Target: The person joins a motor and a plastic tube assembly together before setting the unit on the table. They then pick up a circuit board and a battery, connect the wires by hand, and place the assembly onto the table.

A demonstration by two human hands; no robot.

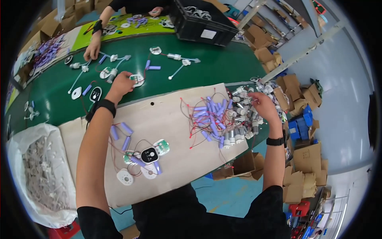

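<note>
Left hand (120, 84) closed on one white part (137, 80); right hand (262, 104) curled in motor pile (242, 119), grasp unclear.

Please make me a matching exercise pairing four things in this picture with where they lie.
Things:
1. left hand
2. right hand
3. black crate
4. white bag

Places:
A. at the far edge of the green belt
B. on a small white part on the green belt
C. at the person's near left, full of pale parts
D. over the pile of small silver motors

Pairs: 1-B, 2-D, 3-A, 4-C
</note>
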